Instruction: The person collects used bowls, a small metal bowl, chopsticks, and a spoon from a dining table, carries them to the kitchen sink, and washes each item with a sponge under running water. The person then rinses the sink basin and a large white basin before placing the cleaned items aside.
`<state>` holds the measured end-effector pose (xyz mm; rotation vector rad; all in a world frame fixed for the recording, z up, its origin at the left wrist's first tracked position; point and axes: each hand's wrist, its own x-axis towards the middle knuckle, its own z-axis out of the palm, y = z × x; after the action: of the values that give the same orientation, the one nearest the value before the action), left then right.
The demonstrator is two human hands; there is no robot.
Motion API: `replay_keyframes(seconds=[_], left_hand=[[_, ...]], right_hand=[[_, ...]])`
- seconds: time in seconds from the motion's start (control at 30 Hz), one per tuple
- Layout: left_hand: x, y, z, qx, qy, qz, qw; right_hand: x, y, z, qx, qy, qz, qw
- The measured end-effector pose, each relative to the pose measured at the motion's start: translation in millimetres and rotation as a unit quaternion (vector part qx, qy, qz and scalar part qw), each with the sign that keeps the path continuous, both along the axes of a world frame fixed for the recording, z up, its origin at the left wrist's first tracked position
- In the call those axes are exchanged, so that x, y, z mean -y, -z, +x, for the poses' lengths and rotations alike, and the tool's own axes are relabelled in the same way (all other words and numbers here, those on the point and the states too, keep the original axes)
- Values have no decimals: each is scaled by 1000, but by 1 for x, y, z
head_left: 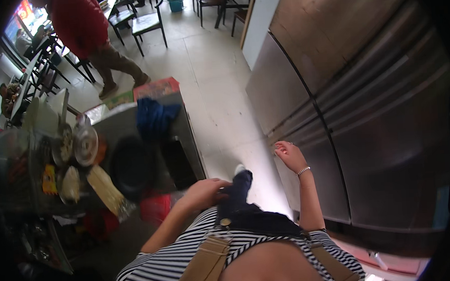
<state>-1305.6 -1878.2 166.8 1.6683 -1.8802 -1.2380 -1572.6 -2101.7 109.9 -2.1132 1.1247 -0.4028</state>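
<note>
My left hand (206, 192) hangs by the counter's near corner, at the dark cloth over my legs. Its fingers look stretched out, partly blurred, and nothing shows in them. My right hand (289, 156), with a beaded bracelet at the wrist, is raised beside the steel cabinet doors (307, 135); its fingers are loosely bent and apart, with nothing visible between them. Whether they touch the steel I cannot tell. Nearest my left hand on the counter (198, 165) lies a flat black rectangular thing (179, 164), next to a dark round pan or dish (132, 164).
On the counter are a blue cloth (154, 119), a long pale package (105, 186), a lidded bowl (87, 146) and a yellow packet (48, 179). Beyond it walks a person in red (81, 25), near chairs (147, 24) and a teal bucket (175, 3). Pale floor (218, 110) runs between counter and cabinet.
</note>
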Motion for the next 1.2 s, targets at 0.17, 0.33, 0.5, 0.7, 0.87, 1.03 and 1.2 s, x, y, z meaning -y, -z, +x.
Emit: replay_keyframes(seconds=[0.17,0.33,0.5,0.7,0.87,1.03,1.2], left_hand=[[197,-20,19,-21,-35,1,999],[371,-13,66,-126,-116,-106,979],[516,11,192,-124,-253,-33,959],[621,55,374,68,-364,42,928],[642,121,536,-89,-504,128,849],[724,159,728,-86,-661,106,738],[917,140,912,-130,-629,12,766]], right_hand=[[112,13,36,-95,-55,177,978],[242,34,50,-176,-45,191,965],[426,48,159,-156,-86,162,971],[678,48,411,-6,-63,223,973],[801,52,655,166,-147,341,913],[874,58,841,131,-155,399,894],[992,58,946,128,-125,396,901]])
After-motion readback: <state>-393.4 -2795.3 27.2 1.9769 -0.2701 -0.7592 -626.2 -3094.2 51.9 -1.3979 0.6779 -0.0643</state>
